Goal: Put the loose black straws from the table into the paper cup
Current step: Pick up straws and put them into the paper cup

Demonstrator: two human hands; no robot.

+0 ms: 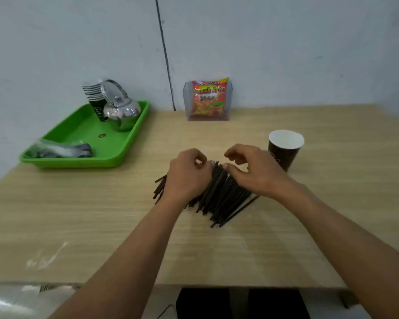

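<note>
1. Straws (219, 194): one loose black pile mid-table (78, 215), too many to count, both hands on top of it.
2. Far left: one green tray (83, 132) holding a cup stack (95, 97), one steel kettle (121, 110) and a plastic-wrapped bundle (60, 150).
3. Left hand (189, 176): curled on the pile's left side; actual grip, can't tell.
4. Back centre: one snack bag (209, 99) in a clear holder.
5. Right hand (256, 171): fingers bent on the pile's far end, grip unclear, just beside the cup.
6. Cup (285, 149): one, upright, right of the pile, no straws visible inside.
</note>
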